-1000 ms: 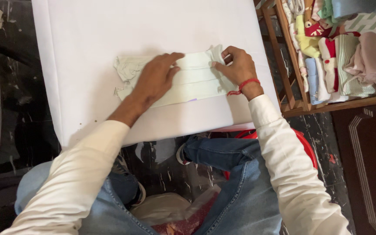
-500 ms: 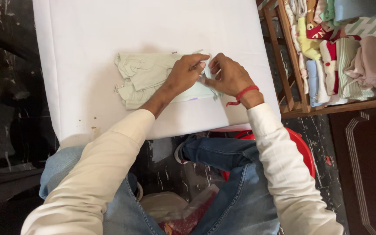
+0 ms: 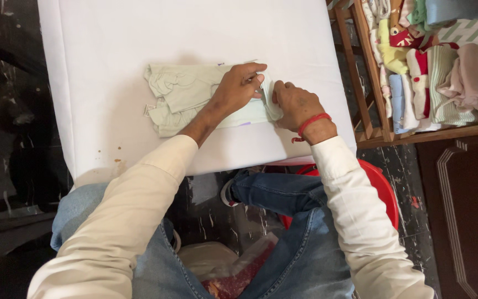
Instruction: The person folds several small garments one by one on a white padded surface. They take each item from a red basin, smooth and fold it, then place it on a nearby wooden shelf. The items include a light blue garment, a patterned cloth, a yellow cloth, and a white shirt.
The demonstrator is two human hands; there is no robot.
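Note:
A small pale green garment (image 3: 186, 97) lies partly folded on a white padded board (image 3: 112, 50). My left hand (image 3: 236, 88) pinches its right end near the top edge. My right hand (image 3: 294, 105), with a red thread around the wrist, grips the same right end and curls the cloth upward. The two hands almost touch. The garment's left part is bunched and wrinkled.
A wooden rack (image 3: 372, 94) at the right holds several folded colourful baby clothes (image 3: 432, 61). A red stool (image 3: 383, 191) sits under my legs. A plastic bag with cloth (image 3: 222, 271) lies on the dark floor between my knees.
My left hand slid from the garment's middle to its right end. Both hands then gathered that end, and my right hand turned to curl the cloth up.

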